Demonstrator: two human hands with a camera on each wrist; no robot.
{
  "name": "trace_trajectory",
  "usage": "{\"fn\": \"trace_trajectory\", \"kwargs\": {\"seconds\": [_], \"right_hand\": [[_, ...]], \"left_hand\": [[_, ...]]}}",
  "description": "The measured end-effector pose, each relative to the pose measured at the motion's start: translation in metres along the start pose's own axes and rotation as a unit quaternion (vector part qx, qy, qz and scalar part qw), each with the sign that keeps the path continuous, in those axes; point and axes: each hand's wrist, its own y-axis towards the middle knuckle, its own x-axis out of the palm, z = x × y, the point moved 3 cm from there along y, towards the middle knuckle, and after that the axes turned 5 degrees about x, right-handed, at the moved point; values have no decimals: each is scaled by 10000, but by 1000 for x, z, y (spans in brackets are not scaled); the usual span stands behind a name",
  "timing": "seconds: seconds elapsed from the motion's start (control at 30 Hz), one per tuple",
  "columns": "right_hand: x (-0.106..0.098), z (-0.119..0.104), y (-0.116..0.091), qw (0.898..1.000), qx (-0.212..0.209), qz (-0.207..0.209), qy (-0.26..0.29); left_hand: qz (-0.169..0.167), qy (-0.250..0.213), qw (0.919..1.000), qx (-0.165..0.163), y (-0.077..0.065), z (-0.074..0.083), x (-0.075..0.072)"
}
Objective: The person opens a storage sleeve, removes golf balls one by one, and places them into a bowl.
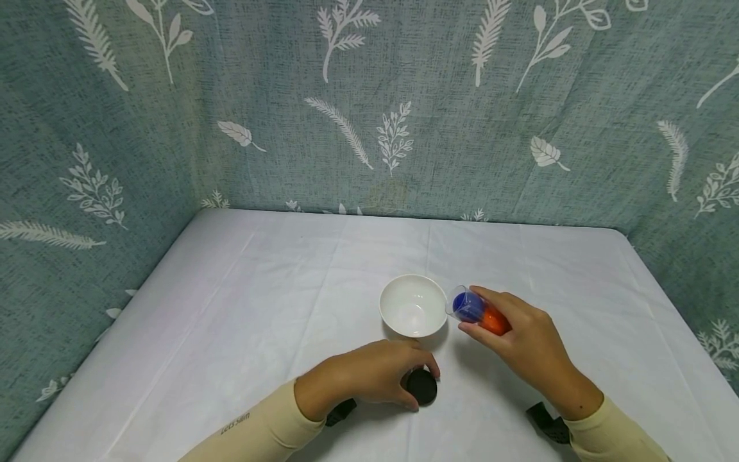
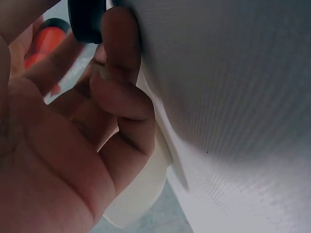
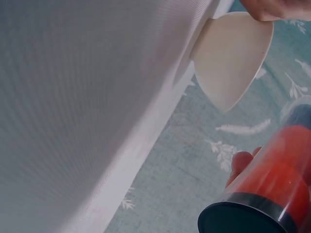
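Observation:
My right hand (image 1: 522,333) grips a clear plastic tube (image 3: 272,179), tilted so its open mouth points at the white bowl (image 1: 412,307). Inside the tube, a blue ball (image 1: 468,307) lies nearest the mouth and orange-red balls (image 3: 286,155) lie behind it. A black base closes the tube's other end in the right wrist view. In front of the bowl, my left hand (image 1: 381,375) holds a round black lid (image 1: 422,387) between thumb and fingers, low over the table. That lid (image 2: 86,22) is partly cut off in the left wrist view. No contents show in the bowl.
A white cloth covers the table (image 1: 260,289). Green leaf-patterned curtain (image 1: 369,109) hangs behind it and along the sides. Dark wrist mounts (image 1: 548,423) sit at both sleeves.

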Motion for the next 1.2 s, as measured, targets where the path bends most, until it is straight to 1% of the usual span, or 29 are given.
{"fn": "trace_trajectory", "kwargs": {"seconds": [0.13,0.3,0.67,0.87,0.97,1.13,1.2], "right_hand": [[0,1,-1,10000,-10,0,10],[1,1,0,10000,-33,-12,13],[2,3,0,9999,-125,-18,67],[1,2,0,9999,-83,-74,21],[0,2,0,9999,-29,-120,15],[1,0,-1,9998,-16,-179,27],[1,0,-1,9998,-42,-173,30]], "left_hand": [[42,-16,10000,-52,1,0,0],[-96,-85,9999,-16,1,1,2],[-102,183,9998,3,0,1,3],[-89,230,9997,32,1,2,1],[-95,174,9998,-33,1,3,1],[-147,130,9995,-255,-2,5,0],[-123,140,9996,-230,-3,6,-2]]}}
